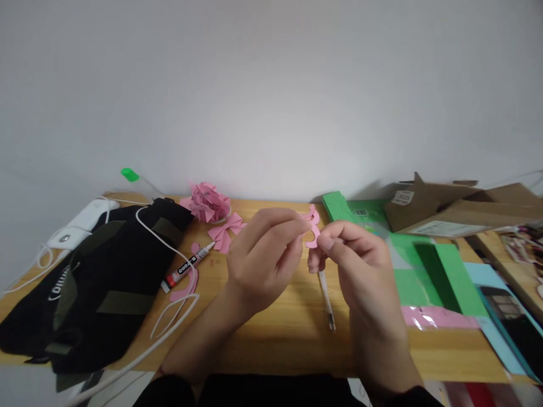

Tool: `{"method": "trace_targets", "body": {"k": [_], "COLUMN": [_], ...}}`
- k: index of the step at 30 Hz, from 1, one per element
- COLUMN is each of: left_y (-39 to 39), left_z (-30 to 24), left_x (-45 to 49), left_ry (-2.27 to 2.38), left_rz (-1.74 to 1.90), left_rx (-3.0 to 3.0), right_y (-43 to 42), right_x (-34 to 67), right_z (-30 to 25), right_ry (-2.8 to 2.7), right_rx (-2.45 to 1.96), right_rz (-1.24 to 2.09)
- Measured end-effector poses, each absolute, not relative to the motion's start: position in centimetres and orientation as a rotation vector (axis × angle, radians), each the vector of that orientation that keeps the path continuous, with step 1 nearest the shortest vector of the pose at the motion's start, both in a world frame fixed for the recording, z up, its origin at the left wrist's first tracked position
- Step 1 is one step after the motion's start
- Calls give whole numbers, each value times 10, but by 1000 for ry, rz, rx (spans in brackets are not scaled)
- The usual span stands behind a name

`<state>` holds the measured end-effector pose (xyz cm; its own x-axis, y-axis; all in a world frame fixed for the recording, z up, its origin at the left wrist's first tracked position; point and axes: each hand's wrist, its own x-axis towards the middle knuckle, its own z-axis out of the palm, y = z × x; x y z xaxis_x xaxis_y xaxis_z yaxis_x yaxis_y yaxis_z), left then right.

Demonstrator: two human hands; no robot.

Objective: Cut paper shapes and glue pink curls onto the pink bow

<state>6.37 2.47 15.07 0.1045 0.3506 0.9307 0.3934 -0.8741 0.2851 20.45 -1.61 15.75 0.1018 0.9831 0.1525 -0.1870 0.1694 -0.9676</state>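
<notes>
Between my two hands, above the table, is a curled pink paper piece (313, 233) with wavy edges. My left hand (267, 254) pinches it from the left, its fingertips hiding part of the paper. From the right, my right hand (356, 254) grips its lower edge between thumb and forefinger. Under my right hand lies a white pen (326, 299) on the wooden table (275, 333). To the left are a pink paper flower (207, 202), a folded pink paper piece (225, 230) and a B-7000 glue tube (189, 265) lying on a curved pink paper strip.
A black bag (110, 288) and a white cable (165, 333) take up the left side, near a white power strip (78, 223). At right are green paper sheets (411, 285), a brown cardboard box (458, 206) and a phone (511, 316).
</notes>
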Motion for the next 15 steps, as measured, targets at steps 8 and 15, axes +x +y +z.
{"method": "trace_targets", "body": {"k": [8,15], "left_y": [23,23], "left_z": [153,149], "left_x": [64,62], "left_ry": [-793,-846], "left_rz": [-2003,-2018], "left_rx": [-2387,-2424], "right_y": [-13,-12], "right_x": [206,206], "right_z": [159,158], "right_ry": [-1060,-1047], "right_rx": [-1013,-1004], "right_rz": [1088,1068]}}
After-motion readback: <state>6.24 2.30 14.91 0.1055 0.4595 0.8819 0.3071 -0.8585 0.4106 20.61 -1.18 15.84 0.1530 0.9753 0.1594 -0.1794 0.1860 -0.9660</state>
